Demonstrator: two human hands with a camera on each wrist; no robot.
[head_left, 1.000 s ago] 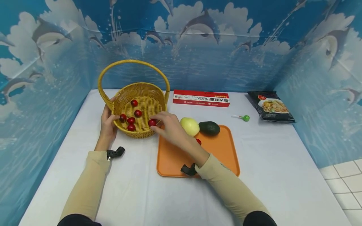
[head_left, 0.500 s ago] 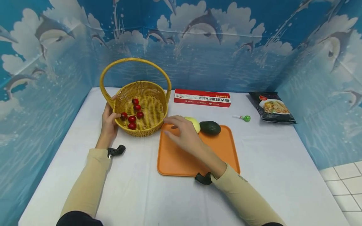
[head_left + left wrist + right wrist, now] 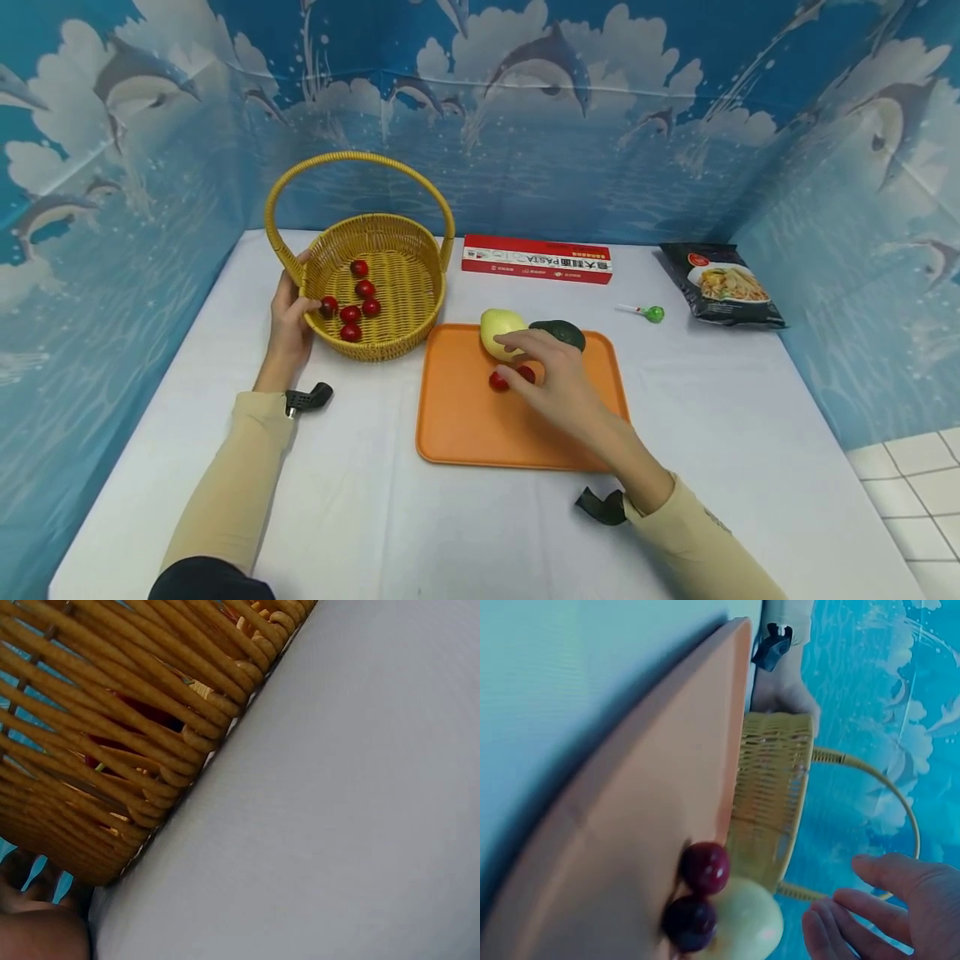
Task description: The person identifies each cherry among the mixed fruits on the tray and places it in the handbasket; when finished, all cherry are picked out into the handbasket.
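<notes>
At the left, a yellow wicker basket with a tall handle holds several red cherries. The left hand grips the basket's left rim, thumb on the near side, other fingers partly hidden behind it. Over the orange tray, the right hand hovers with fingers spread and nothing between them. Below its fingers lie two cherries on the tray, also seen in the right wrist view as dark red cherries. A pale yellow-green fruit and a dark green avocado rest at the tray's back edge.
Behind the tray lies a red pasta box. A green lollipop and a black food packet are at the back right. Blue dolphin-print cloth walls stand behind and beside the white table.
The right hand has let go of a cherry in the basket and moved right, over the tray. That cherry now lies among the others. The left hand still grips the rim.
</notes>
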